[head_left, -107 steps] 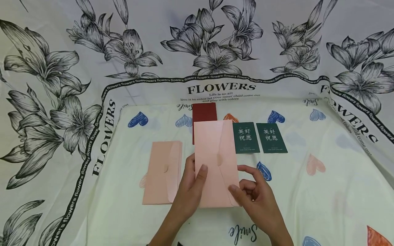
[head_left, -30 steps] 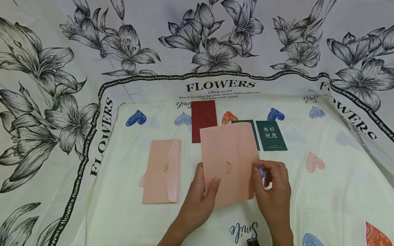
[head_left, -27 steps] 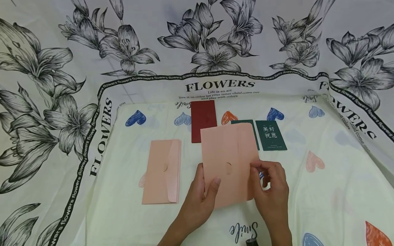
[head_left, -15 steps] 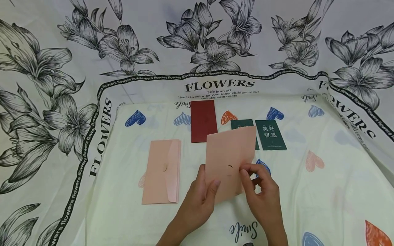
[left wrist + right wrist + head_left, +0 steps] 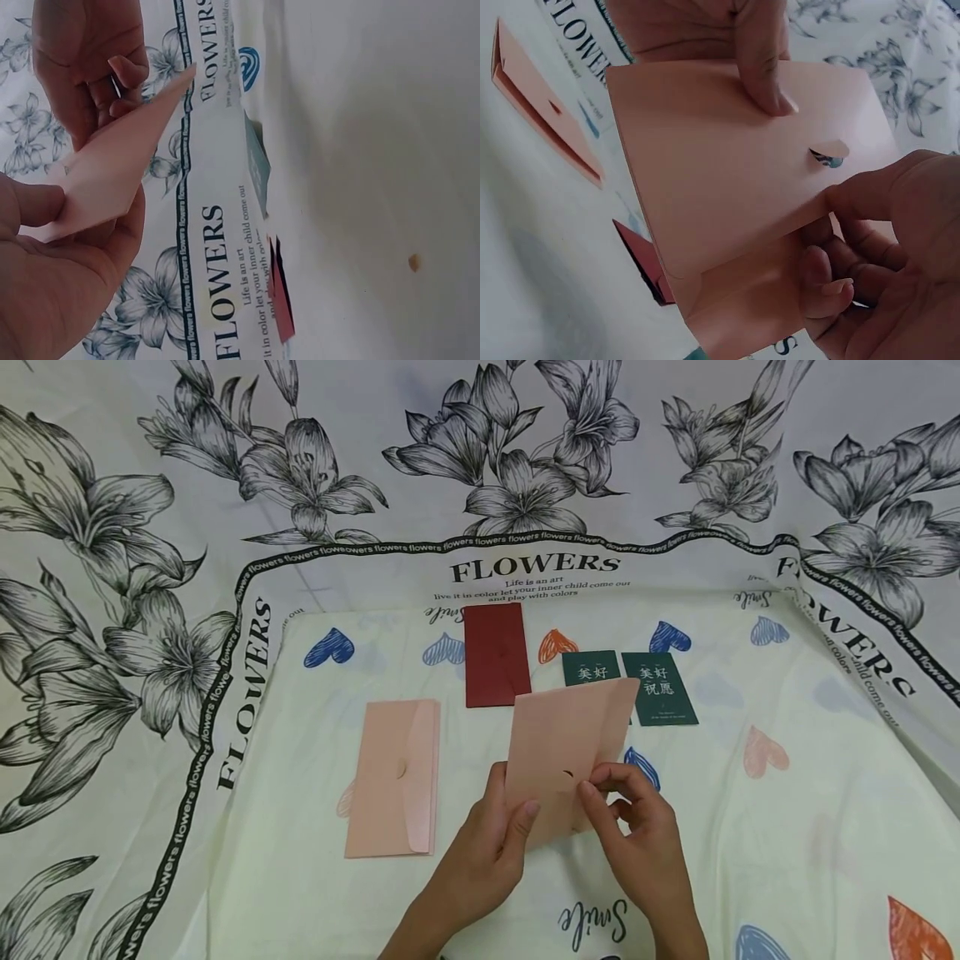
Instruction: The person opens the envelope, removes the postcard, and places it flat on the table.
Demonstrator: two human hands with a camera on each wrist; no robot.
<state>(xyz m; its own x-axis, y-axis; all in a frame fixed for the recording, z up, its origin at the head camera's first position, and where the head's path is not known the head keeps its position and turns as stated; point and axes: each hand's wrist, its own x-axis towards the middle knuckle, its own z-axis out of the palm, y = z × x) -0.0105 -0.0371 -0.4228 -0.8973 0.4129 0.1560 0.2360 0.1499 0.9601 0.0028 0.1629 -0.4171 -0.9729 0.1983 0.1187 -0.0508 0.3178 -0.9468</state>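
A pale pink envelope [image 5: 555,747] is held up, tilted, above the table in front of me. My left hand [image 5: 480,852] grips its left side, thumb on the face and fingers behind. The flap [image 5: 750,300] is unfolded, as the right wrist view shows. With thumb and forefinger my right hand [image 5: 637,827] pinches the pocket's edge beside the half-round slit [image 5: 827,156]. The slit gapes, and a bit of patterned cloth shows through. Whether anything lies inside the envelope is hidden.
More pink envelopes [image 5: 390,777] lie stacked to the left. A dark red envelope [image 5: 497,656] lies at the back. Two green cards, a partly covered one [image 5: 588,666] and another [image 5: 663,693], lie behind the held envelope. A heart-printed cloth [image 5: 825,827] covers the table.
The envelope, first closed, has had its flap opened out. My right hand has moved left from the flap's outer edge to the pocket edge near the slit, and the envelope has turned.
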